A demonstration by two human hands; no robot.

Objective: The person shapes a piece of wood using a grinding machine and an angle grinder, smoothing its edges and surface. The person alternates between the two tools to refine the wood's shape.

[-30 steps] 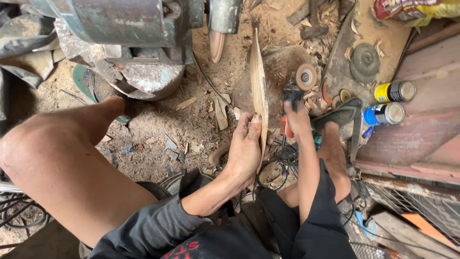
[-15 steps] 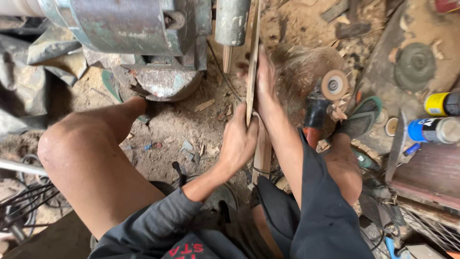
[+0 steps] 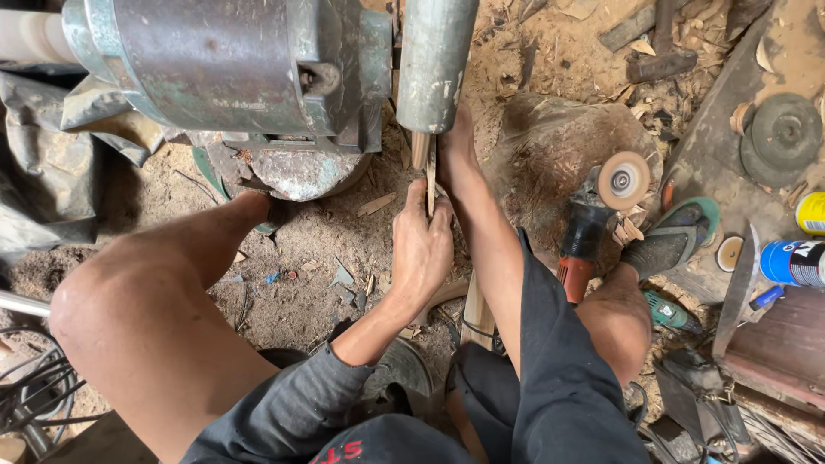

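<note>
A big grey-green metal machine [image 3: 232, 77] fills the top of the view, standing on a floor of sawdust and wood chips. Just right of the machine a grey cylinder [image 3: 436, 64] hangs down, ending in a small wooden tip. Directly below that cylinder stands a thin wooden strip [image 3: 430, 176], seen edge-on. The left hand [image 3: 421, 245] is closed around the strip's lower part, fingers wrapped on it. The right hand [image 3: 455, 146] lies against the strip's right side beneath the cylinder; its fingers are hidden, so their grasp cannot be told. Right of the machine an angle grinder [image 3: 593, 223] rests on a wood stump [image 3: 550, 155]. Further right lie a dark disc [image 3: 784, 133] and a blue spray can [image 3: 795, 262].
</note>
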